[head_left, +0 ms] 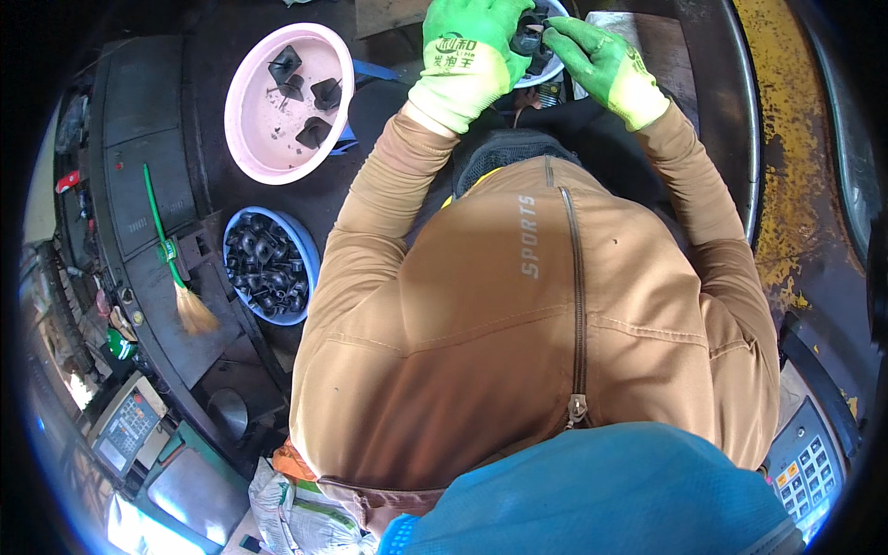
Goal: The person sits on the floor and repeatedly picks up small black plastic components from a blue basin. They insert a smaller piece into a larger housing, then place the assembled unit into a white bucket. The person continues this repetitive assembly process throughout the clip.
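Green-gloved left hand [467,55] & right hand [601,65] grip black part [529,39].

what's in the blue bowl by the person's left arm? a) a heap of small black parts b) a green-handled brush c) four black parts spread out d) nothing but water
a: the blue bowl is filled with a dense heap of small black parts, while the pink bowl holds only a few.
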The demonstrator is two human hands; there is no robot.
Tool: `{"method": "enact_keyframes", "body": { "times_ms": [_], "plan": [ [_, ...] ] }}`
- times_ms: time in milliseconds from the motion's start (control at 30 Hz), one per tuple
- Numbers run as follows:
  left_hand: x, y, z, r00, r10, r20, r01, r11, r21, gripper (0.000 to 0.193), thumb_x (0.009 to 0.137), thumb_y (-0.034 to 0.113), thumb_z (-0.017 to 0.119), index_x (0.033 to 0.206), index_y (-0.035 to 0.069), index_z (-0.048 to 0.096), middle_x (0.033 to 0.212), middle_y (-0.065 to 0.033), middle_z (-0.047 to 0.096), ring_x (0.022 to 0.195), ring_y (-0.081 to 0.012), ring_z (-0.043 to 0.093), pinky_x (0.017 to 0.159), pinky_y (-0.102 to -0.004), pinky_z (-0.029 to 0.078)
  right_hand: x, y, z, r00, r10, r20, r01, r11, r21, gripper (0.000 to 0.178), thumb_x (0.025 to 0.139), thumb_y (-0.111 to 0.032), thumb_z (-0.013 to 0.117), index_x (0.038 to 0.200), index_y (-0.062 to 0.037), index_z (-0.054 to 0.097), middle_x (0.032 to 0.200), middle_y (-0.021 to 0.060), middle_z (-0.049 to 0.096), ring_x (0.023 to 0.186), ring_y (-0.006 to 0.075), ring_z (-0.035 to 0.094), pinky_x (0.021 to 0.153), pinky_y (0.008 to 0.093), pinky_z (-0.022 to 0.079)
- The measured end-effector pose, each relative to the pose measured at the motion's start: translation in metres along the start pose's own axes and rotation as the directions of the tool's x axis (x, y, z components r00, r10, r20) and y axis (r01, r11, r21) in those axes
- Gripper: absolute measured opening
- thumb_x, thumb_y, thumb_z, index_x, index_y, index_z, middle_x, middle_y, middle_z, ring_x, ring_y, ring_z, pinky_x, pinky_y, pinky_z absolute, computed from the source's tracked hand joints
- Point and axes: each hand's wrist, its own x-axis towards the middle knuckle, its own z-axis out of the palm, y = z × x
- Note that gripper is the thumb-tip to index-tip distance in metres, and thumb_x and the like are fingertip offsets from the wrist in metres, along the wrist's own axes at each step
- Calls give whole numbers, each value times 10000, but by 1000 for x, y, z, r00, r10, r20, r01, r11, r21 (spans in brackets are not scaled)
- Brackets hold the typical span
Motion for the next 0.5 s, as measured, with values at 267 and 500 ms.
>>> {"method": "enact_keyframes", "body": {
  "times_ms": [267,500],
  "plan": [
    [1,-4,3,999,4,-46,2,991,131,462,629,163,699,1078,78,626,1068,-111,627,1083,-347,548,889,-467,416,-4,-18,20,961,277,19,-266,902,341,379,970,-343,560,1212,-59,628,961,110,699,636,149,656,594,295,531],
    [6,-10,5,993,49,-110,-29,984,178,520,613,255,756,1089,87,629,1060,-108,636,1025,-344,569,870,-460,434,2,-39,29,979,-100,-179,153,937,313,223,975,-148,552,1149,-13,584,893,33,597,672,101,542,558,250,448]
  ]
}}
